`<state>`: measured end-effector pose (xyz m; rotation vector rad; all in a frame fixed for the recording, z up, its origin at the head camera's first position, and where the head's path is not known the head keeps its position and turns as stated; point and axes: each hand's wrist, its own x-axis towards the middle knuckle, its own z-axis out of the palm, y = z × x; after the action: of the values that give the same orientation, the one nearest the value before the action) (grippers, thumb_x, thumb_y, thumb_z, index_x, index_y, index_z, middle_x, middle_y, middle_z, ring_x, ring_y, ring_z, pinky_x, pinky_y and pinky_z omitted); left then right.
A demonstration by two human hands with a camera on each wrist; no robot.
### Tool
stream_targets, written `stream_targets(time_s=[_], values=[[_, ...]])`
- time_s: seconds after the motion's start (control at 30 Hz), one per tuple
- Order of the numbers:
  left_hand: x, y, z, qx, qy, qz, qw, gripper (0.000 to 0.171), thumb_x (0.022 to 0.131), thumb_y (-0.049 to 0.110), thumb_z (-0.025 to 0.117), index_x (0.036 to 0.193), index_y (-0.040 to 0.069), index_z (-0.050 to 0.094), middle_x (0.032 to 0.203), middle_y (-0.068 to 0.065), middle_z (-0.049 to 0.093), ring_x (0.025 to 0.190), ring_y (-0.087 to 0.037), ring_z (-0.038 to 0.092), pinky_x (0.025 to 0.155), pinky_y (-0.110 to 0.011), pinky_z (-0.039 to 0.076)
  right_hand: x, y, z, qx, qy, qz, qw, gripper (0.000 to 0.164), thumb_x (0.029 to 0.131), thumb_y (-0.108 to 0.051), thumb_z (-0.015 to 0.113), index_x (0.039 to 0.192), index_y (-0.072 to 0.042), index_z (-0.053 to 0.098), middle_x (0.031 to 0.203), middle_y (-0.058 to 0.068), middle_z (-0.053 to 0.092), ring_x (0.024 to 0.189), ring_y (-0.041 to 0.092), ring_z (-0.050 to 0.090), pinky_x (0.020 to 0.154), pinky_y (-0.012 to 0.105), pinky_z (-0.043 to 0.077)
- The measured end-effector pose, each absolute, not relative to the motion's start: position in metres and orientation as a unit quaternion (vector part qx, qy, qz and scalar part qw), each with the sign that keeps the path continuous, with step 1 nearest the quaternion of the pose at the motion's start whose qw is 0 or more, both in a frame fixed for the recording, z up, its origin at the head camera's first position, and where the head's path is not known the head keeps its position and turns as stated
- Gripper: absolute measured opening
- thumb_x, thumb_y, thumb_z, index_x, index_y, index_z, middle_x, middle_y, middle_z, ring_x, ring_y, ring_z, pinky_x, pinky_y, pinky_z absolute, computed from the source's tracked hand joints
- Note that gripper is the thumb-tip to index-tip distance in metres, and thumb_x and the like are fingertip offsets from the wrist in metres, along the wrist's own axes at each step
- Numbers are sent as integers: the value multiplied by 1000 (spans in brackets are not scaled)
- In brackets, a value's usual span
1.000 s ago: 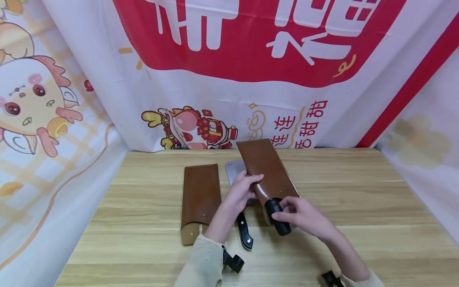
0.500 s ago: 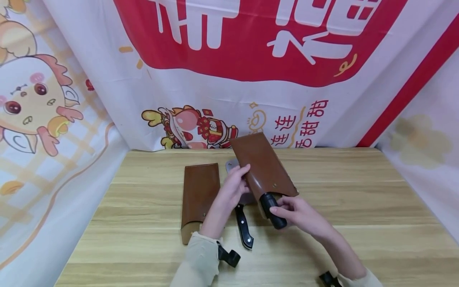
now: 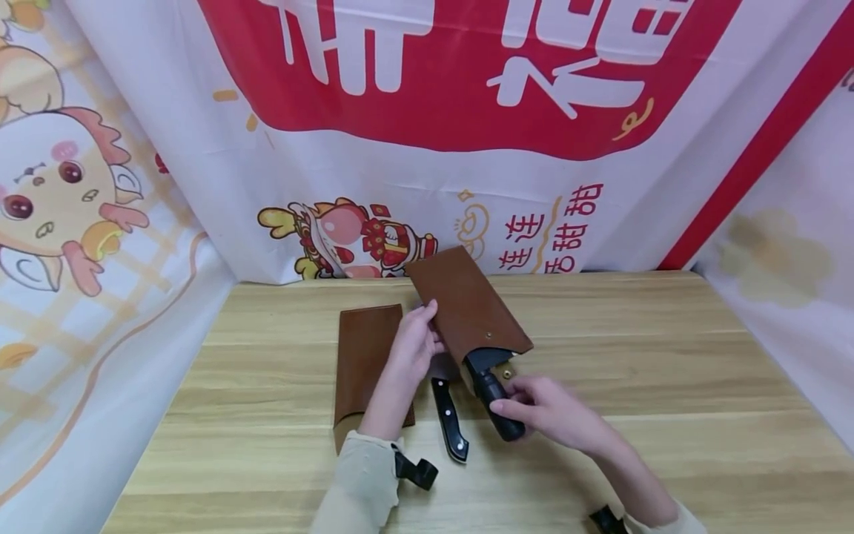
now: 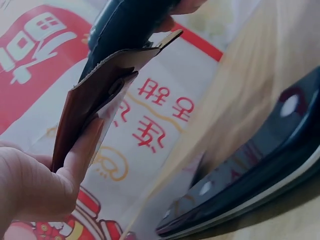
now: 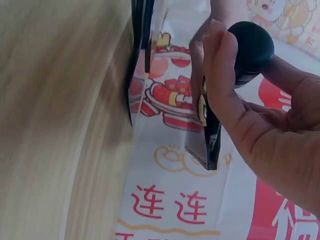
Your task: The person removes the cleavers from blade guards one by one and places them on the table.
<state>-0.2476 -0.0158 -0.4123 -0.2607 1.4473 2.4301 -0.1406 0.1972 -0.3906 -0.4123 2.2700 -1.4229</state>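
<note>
My left hand [image 3: 412, 345] grips the side of a brown leather sheath [image 3: 467, 300], held tilted above the table. From its lower mouth a knife's black handle [image 3: 497, 408] sticks out, with a short piece of dark blade showing. The rest of the blade is hidden inside. My right hand [image 3: 550, 411] holds that handle between thumb and fingers. In the right wrist view the round handle end [image 5: 252, 47] sits between the thumb and fingers. Under the raised sheath lies a second knife with a riveted black handle [image 3: 450, 426], its blade mostly covered from view.
Left of the hands, another brown sheath [image 3: 367, 348] lies on the wooden table [image 3: 634, 356], partly behind the left forearm. A printed cloth [image 3: 373, 148] hangs behind the table's far edge. Black mounts sit at both wrists.
The sheath has shifted left in both hands. The knife handle has come further out of its mouth, so a piece of dark blade and a snap stud now show. The second knife stays put.
</note>
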Motion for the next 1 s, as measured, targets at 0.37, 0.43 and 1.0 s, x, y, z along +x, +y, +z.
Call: stream_targets(time_s=[0.37,0.43,1.0], values=[[-252,-34,-406,-110,493,853,133,36,112,24,46,134,-3,55,111,-13,69,91,-21,70,74,-36,56,-137,194,-388,-172,817,-503,224,27,101,-22,68,107,4,66,84,5,70,77,21,67,64,37,60],[-252,-37,-405,-109,490,856,128,35,113,24,46,133,-4,55,108,-12,70,89,-21,70,73,-36,56,-137,193,-387,-179,815,-501,228,26,101,-22,68,107,3,66,84,5,70,77,21,67,64,39,61],[-256,-58,-401,-117,459,877,77,28,113,21,44,127,0,55,104,-8,69,91,-23,69,76,-37,55,-132,193,-385,-222,815,-486,225,23,99,-22,71,101,1,67,80,0,69,73,12,66,60,31,58]])
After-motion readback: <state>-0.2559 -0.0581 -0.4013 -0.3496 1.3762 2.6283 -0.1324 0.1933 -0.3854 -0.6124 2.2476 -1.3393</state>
